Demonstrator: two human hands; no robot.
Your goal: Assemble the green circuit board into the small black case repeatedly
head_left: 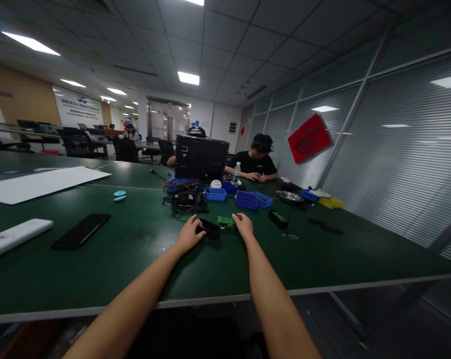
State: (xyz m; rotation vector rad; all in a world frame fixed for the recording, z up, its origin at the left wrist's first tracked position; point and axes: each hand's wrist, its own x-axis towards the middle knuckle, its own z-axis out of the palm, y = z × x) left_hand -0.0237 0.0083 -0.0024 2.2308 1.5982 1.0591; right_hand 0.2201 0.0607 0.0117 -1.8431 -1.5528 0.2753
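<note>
Both my arms reach out over a dark green table [98,269]. My left hand [190,234] rests on the table with its fingers curled against a small black flat part [209,229]. My right hand [243,224] lies just right of it, fingers bent and touching a green circuit board [225,221]. The two parts lie side by side between my hands. Whether either hand truly grips its part is unclear.
Blue bins [246,199], a black computer case [200,157], cables and a fan [184,200] sit behind my hands. A black phone [81,230] and white bar [12,235] lie left. A metal dish [289,196], yellow tray [331,202] and seated person [257,162] are at the right.
</note>
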